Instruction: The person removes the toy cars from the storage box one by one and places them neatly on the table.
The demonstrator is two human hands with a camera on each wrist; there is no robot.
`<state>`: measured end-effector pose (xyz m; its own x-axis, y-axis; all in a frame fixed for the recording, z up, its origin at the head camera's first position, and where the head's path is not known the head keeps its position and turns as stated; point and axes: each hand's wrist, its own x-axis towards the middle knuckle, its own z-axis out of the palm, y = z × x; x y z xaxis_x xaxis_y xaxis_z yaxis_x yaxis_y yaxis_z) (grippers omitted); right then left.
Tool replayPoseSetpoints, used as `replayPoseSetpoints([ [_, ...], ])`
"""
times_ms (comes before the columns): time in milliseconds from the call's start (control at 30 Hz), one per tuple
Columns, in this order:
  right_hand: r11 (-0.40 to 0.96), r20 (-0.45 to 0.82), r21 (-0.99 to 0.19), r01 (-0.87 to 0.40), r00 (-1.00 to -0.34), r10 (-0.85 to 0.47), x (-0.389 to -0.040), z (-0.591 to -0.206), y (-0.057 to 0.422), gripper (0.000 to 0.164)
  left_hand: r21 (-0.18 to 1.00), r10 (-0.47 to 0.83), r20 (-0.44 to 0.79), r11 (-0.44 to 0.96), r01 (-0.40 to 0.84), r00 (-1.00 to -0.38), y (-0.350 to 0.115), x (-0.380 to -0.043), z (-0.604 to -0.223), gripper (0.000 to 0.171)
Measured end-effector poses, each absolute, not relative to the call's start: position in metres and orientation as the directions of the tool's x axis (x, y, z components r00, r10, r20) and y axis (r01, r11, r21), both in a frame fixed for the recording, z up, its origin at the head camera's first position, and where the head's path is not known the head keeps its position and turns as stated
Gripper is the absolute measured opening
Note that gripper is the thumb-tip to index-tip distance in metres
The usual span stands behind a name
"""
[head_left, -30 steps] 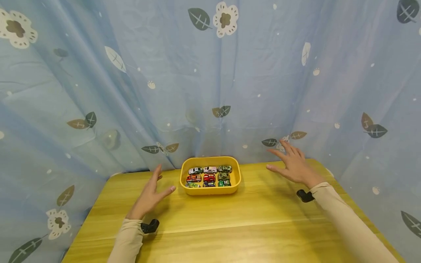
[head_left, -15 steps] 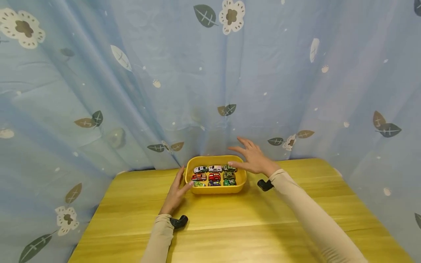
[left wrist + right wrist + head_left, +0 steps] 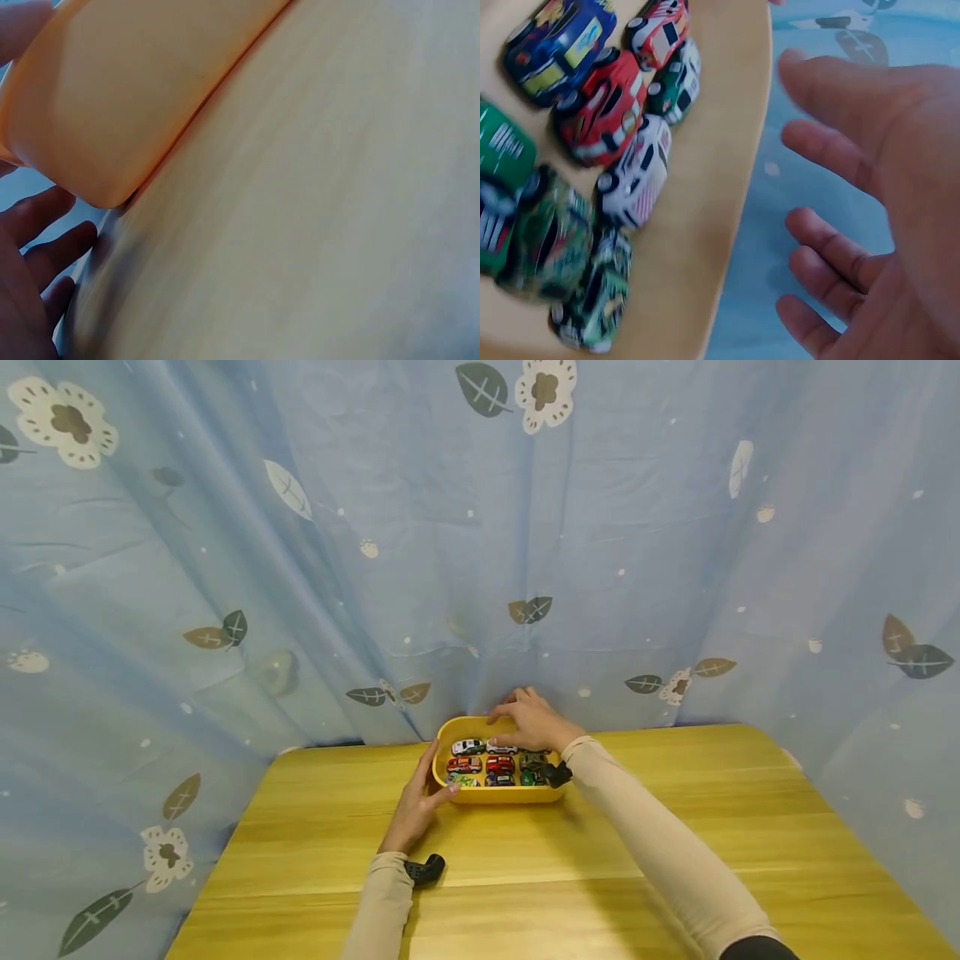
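A yellow plastic tray (image 3: 504,795) stands at the back of the table, with several small toy cars in rows inside, among them a red toy car (image 3: 500,765). My left hand (image 3: 412,810) grips the tray's left end, its thumb over the front rim and index finger along the outer side. The lower fingers spread apart from the wall in the left wrist view. Above the tray's back right part hovers my right hand (image 3: 536,723), holding nothing. In the right wrist view its fingers reach loosely past the rim, beside a white toy car (image 3: 639,174). It hides some cars in the head view.
The wooden table (image 3: 480,885) extends in front of the tray and to both sides. A blue curtain (image 3: 420,568) with leaf prints hangs right behind the table. Each wrist carries a small black camera mount (image 3: 426,870).
My right hand has swung left from the table's right side to above the tray. The left hand has moved right and taken hold of the tray's left end. The cars stay in place.
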<state>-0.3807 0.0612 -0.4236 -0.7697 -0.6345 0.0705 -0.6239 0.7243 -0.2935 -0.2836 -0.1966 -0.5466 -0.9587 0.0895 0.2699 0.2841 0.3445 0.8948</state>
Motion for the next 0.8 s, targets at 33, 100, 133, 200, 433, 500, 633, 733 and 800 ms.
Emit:
replayPoseSetpoints([
  [33, 0.723, 0.063, -0.297, -0.624, -0.768, -0.637, -0.382, -0.425, 0.057, 0.040, 0.896, 0.090, 0.270, 0.341, 0.285, -0.959, -0.196, -0.283, -0.547, 0.090],
  [100, 0.718, 0.047, -0.310, -0.623, -0.764, -0.643, -0.384, -0.428, 0.051, 0.036, 0.897, 0.089, 0.269, 0.341, 0.283, -0.959, -0.196, -0.284, -0.547, 0.090],
  [133, 0.717, 0.038, -0.314, -0.623, -0.762, -0.646, -0.386, -0.430, 0.048, 0.035, 0.898, 0.090, 0.267, 0.338, 0.282, -0.959, -0.196, -0.284, -0.547, 0.091],
  [200, 0.710, 0.018, -0.333, -0.621, -0.756, -0.654, -0.389, -0.433, 0.043, 0.035, 0.896, 0.092, 0.269, 0.340, 0.284, -0.959, -0.195, -0.284, -0.547, 0.091],
  [433, 0.691, -0.066, -0.423, -0.586, -0.741, -0.668, -0.399, -0.444, 0.030, 0.036, 0.901, 0.088, 0.261, 0.336, 0.276, -0.961, -0.194, -0.283, -0.546, 0.091],
  [500, 0.700, -0.089, -0.435, -0.567, -0.746, -0.660, -0.401, -0.445, 0.027, 0.037, 0.904, 0.091, 0.255, 0.330, 0.270, -0.963, -0.194, -0.283, -0.546, 0.091],
  [633, 0.711, -0.083, -0.405, -0.575, -0.751, -0.655, -0.403, -0.447, 0.020, 0.039, 0.909, 0.088, 0.248, 0.322, 0.263, -0.965, -0.194, -0.282, -0.547, 0.091],
  [733, 0.721, -0.079, -0.380, -0.579, -0.757, -0.649, -0.406, -0.450, 0.015, 0.038, 0.912, 0.083, 0.253, 0.313, 0.266, -0.964, -0.195, -0.282, -0.547, 0.090],
  [800, 0.735, -0.089, -0.360, -0.575, -0.763, -0.641, -0.407, -0.452, 0.011, 0.037, 0.912, 0.083, 0.252, 0.314, 0.265, -0.964, -0.196, -0.282, -0.547, 0.090],
])
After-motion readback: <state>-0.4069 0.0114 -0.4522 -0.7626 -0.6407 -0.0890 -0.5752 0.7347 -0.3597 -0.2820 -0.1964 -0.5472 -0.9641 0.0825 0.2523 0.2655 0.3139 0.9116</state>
